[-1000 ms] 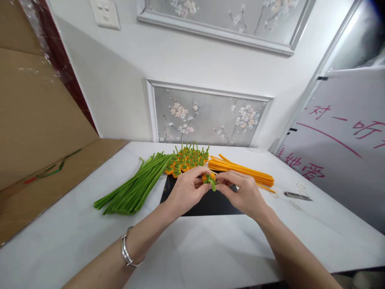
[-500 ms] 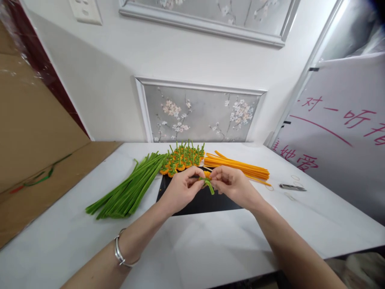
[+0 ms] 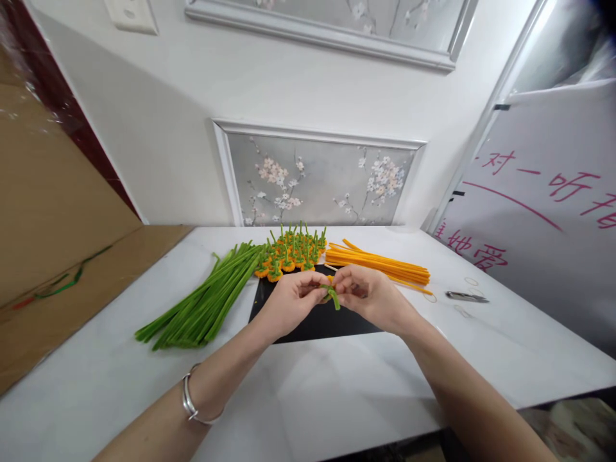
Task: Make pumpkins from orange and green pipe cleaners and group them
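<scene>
Both forearms reached forward, wrists raised, so that the left hand [image 3: 298, 300] and the right hand [image 3: 370, 296] were close together above the flat black rectangular mat [image 3: 330, 326]. Their fingers were nearly closed, pinching a small green-and-orange fuzzy piece [image 3: 335, 301] over the mat. Similar orange-and-green fuzzy pieces [image 3: 296, 251] clustered at its far left. Long green fuzzy stems [image 3: 206, 301] lay left of it, orange fuzzy stems [image 3: 380, 264] at its far right, on the white tabletop [image 3: 312, 391].
</scene>
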### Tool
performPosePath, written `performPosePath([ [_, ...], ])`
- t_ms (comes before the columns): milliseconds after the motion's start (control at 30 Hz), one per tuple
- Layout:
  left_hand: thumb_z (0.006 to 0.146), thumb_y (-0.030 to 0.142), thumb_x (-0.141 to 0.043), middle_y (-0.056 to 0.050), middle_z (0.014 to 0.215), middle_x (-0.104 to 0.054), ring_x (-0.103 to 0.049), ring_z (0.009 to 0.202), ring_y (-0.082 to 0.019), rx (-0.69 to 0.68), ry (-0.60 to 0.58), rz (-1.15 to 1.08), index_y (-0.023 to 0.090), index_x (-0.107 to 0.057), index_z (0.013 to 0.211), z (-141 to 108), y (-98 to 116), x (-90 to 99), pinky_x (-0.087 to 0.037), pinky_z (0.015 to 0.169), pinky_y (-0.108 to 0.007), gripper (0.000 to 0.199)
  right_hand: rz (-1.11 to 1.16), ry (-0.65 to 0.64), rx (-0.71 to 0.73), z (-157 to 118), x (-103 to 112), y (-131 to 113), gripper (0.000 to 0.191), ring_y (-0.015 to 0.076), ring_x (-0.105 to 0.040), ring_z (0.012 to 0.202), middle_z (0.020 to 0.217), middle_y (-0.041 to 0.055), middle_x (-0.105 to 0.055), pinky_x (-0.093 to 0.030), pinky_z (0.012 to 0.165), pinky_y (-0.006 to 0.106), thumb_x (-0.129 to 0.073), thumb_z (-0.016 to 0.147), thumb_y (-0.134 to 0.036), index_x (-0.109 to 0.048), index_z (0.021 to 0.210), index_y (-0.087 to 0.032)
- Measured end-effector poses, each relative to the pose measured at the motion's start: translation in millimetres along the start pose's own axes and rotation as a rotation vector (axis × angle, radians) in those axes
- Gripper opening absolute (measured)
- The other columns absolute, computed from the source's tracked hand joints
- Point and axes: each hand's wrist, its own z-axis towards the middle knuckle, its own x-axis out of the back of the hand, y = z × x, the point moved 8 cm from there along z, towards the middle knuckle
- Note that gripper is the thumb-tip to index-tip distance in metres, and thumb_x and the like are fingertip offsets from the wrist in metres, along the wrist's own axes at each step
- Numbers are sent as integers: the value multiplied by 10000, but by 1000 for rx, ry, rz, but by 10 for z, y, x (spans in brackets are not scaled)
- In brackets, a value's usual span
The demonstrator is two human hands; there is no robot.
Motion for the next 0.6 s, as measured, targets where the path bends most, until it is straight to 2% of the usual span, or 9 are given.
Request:
performPosePath([
  [133, 765, 153, -585, 4, 703, -628, -593, 655, -104, 28, 5, -26, 137, -648, 782, 5, 13, 10, -503, 673, -227, 66, 151, 2, -12, 13, -4, -51, 153, 112, -572, 643, 763, -2, -614, -480, 596, 251, -629, 737, -158, -595, 883, -189],
  [400, 785, 157, -596, -12, 740, -662, -625, 700, -122, 7, 1, 12, 142, -663, 795, -15, 3, 23, -504, 692, -227, 69, 429, 51, -121, 31, -39, 17, 123, 106, -578, 594, 706, -26, -584, -491, 590, 273, -661, 716, -210, -575, 800, -185],
  [600, 771, 198, -654, -20, 750, -696, -652, 720, -132, 74, 7, -66, 140, -686, 789, -21, 12, 33, -527, 724, -245, 69, 451, 103, -140, 28, -31, 45, 75, 110, -588, 578, 673, -33, -583, -513, 594, 283, -653, 712, -197, -587, 743, -180],
])
